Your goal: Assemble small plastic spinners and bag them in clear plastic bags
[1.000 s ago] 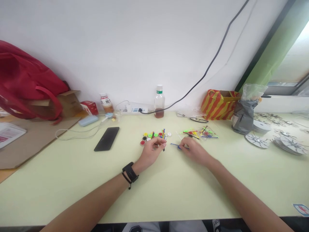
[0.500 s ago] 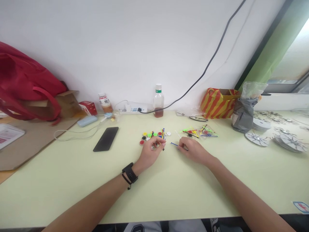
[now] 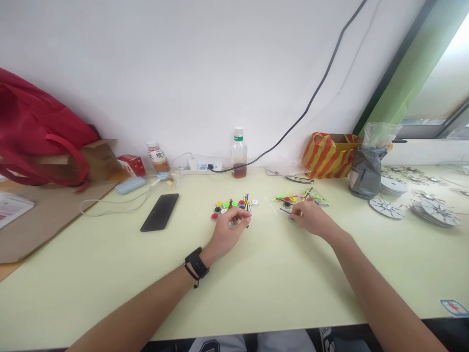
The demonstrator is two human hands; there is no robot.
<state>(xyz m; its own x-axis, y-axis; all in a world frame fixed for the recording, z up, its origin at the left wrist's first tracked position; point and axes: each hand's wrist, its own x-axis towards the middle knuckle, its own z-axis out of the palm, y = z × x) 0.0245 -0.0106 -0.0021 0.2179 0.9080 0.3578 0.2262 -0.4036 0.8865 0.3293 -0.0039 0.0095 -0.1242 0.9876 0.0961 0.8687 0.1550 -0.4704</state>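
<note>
Left fingers [image 3: 240, 213] curled, right fingers [image 3: 298, 209] pinched

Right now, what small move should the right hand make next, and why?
Probably set the blue stick down among the small coloured pieces just beyond the fingers. The right hand seems to pinch the stick, with one end poking out, and those pieces lie right next to it, so only a short move looks necessary.

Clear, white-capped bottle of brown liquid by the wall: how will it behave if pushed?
Probably light for its size: brown liquid fills only the lower part of the clear, white-capped bottle. A high push may tip it, since it stands tall and narrow. The low liquid should steady it somewhat.
</note>
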